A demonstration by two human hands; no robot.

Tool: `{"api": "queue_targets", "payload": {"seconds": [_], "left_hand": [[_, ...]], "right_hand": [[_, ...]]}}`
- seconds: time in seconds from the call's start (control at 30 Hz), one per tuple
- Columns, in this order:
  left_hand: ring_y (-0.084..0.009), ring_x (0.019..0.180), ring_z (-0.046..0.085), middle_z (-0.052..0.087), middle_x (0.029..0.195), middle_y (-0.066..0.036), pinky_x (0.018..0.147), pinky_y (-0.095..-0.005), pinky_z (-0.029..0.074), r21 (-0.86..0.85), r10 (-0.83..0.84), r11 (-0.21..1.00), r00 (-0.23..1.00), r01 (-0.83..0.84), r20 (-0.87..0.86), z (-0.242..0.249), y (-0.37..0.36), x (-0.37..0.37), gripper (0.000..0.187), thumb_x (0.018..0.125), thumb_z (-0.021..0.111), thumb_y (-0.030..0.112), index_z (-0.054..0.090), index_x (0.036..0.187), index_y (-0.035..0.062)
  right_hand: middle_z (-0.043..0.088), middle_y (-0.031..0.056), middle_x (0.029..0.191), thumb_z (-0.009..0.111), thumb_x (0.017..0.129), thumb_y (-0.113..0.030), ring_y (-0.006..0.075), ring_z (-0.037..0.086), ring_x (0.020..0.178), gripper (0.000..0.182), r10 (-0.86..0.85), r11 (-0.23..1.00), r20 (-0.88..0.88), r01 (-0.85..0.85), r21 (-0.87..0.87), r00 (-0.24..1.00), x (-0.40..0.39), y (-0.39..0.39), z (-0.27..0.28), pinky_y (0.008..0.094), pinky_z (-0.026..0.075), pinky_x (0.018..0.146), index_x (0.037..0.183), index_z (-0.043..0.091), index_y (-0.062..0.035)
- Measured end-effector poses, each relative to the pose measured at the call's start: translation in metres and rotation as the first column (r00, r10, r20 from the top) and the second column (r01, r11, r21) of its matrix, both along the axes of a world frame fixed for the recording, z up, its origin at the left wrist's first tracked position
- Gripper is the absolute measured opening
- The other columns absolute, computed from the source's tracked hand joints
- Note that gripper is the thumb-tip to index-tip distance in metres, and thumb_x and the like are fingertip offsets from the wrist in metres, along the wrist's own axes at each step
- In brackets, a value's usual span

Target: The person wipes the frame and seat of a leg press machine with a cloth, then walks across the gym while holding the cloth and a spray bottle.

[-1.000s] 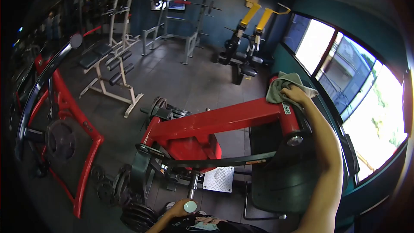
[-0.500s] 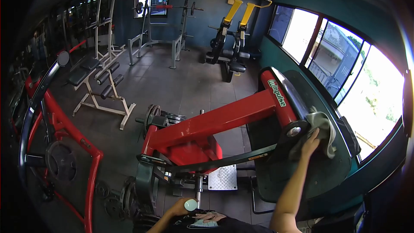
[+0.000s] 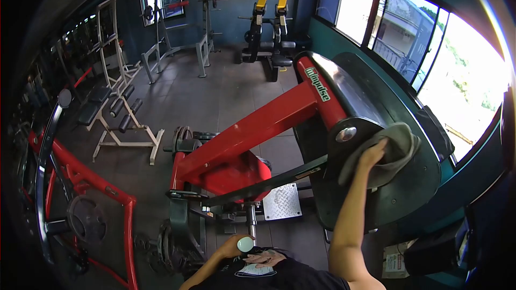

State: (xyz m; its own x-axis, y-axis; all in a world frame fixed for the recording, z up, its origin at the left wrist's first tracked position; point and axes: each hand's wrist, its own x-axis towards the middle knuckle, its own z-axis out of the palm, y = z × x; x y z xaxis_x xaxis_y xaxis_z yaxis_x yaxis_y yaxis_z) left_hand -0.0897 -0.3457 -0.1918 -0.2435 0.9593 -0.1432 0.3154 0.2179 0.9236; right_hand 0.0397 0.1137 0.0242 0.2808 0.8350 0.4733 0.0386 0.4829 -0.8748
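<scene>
Right hand raised, grip clamped on cloth, pressed flat to black pad beside red arm for full contact; left hand low at waist, fingers closed round bottle, kept clear.

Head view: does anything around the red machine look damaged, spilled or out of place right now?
Nothing stands out. The right hand presses a grey cloth against the black pad of the red machine. The left hand holds a small white-capped bottle low down. Weight plates sit by the machine's base; no spill or breakage shows.
</scene>
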Motion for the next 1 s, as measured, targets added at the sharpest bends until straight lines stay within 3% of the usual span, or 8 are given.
{"api": "queue_targets", "payload": {"seconds": [0.17, 0.3, 0.4, 0.47, 0.53, 0.67, 0.9, 1.0], "left_hand": [[-0.0266, 0.103, 0.066, 0.069, 0.11, -0.013, 0.093, -0.036, 0.049, -0.065, 0.013, 0.998, 0.999, -0.015, -0.039, 0.008, 0.014, 0.011, 0.049, 0.07, 0.073, 0.002, 0.065, 0.117, 0.0068], [-0.0271, 0.111, 0.064, 0.067, 0.118, -0.013, 0.096, -0.0367, 0.048, 0.023, 0.039, 0.999, 0.998, -0.038, -0.039, -0.001, 0.008, 0.016, 0.046, 0.073, 0.074, 0.004, 0.065, 0.119, 0.0083], [-0.0269, 0.112, 0.064, 0.067, 0.118, -0.013, 0.096, -0.0362, 0.048, -0.102, 0.11, 0.989, 0.993, -0.105, 0.04, 0.015, 0.009, 0.029, 0.047, 0.073, 0.073, 0.003, 0.065, 0.119, 0.0083], [-0.0273, 0.103, 0.066, 0.069, 0.111, -0.013, 0.091, -0.0356, 0.05, -0.05, 0.122, 0.991, 0.992, -0.124, -0.035, 0.008, 0.012, 0.039, 0.047, 0.072, 0.073, 0.002, 0.065, 0.117, 0.0076], [-0.0281, 0.099, 0.067, 0.069, 0.108, -0.013, 0.087, -0.0361, 0.051, 0.0, 0.111, 0.994, 0.99, -0.112, -0.086, -0.001, 0.018, 0.04, 0.047, 0.07, 0.074, 0.002, 0.064, 0.116, 0.0075], [-0.0296, 0.1, 0.066, 0.069, 0.11, -0.013, 0.088, -0.0369, 0.051, -0.046, 0.028, 0.998, 0.995, -0.033, -0.095, 0.0, 0.035, 0.044, 0.048, 0.071, 0.073, 0.003, 0.064, 0.118, 0.0091], [-0.0299, 0.105, 0.065, 0.068, 0.113, -0.014, 0.091, -0.0374, 0.05, -0.048, 0.025, 0.998, 0.994, -0.031, -0.111, -0.004, 0.037, 0.055, 0.055, 0.067, 0.072, 0.001, 0.064, 0.12, 0.01], [-0.0304, 0.106, 0.065, 0.068, 0.113, -0.014, 0.092, -0.0374, 0.05, -0.003, 0.043, 0.999, 0.991, -0.044, -0.123, -0.003, 0.041, 0.06, 0.052, 0.068, 0.072, 0.002, 0.064, 0.12, 0.0101]], "right_hand": [[0.055, 0.0219, 0.13, 0.053, 0.096, -0.039, 0.035, 0.047, 0.126, 0.052, -0.116, 0.822, 0.67, -0.308, 0.48, 0.734, -0.037, -0.061, -0.054, 0.0452, 0.035, 0.106, 0.127, 0.054, 0.0033], [0.063, 0.0197, 0.103, 0.05, 0.099, -0.034, 0.0371, 0.057, 0.102, 0.043, -0.055, 0.9, 0.509, -0.178, 0.397, 0.859, -0.003, 0.015, -0.039, 0.046, 0.043, 0.093, 0.111, 0.06, 0.0061], [0.069, 0.0181, 0.084, 0.047, 0.101, -0.031, 0.0386, 0.064, 0.084, 0.042, -0.314, 0.908, 0.051, 0.284, 0.307, 0.948, 0.009, 0.075, -0.024, 0.0466, 0.049, 0.084, 0.099, 0.064, 0.0082], [0.06, 0.0254, 0.106, 0.048, 0.101, -0.028, 0.0309, 0.059, 0.097, 0.039, -0.12, 0.991, 0.438, 0.13, 0.007, 0.891, 0.011, 0.075, -0.034, 0.0465, 0.042, 0.088, 0.116, 0.055, 0.0076], [0.059, 0.0236, 0.116, 0.046, 0.102, -0.028, 0.0312, 0.058, 0.104, 0.038, 0.057, 0.972, 0.228, -0.106, 0.208, 0.972, -0.027, -0.024, 0.021, 0.0459, 0.041, 0.093, 0.119, 0.056, 0.0051], [0.063, 0.0203, 0.111, 0.047, 0.101, -0.031, 0.0311, 0.061, 0.101, 0.039, -0.022, 0.776, 0.487, -0.292, 0.559, 0.873, -0.024, -0.042, 0.022, 0.0432, 0.045, 0.09, 0.113, 0.062, 0.0029], [0.071, 0.0156, 0.088, 0.055, 0.097, -0.039, 0.0294, 0.069, 0.085, 0.044, 0.003, 0.956, 0.639, 0.186, -0.228, 0.769, 0.049, 0.134, 0.009, 0.0395, 0.052, 0.072, 0.101, 0.07, 0.002], [0.063, 0.0245, 0.117, 0.053, 0.097, -0.042, 0.0317, 0.061, 0.112, 0.053, 0.153, 0.952, 0.345, -0.231, 0.2, 0.926, 0.018, 0.035, 0.013, 0.0401, 0.049, 0.088, 0.124, 0.057, 0.0035]]}}
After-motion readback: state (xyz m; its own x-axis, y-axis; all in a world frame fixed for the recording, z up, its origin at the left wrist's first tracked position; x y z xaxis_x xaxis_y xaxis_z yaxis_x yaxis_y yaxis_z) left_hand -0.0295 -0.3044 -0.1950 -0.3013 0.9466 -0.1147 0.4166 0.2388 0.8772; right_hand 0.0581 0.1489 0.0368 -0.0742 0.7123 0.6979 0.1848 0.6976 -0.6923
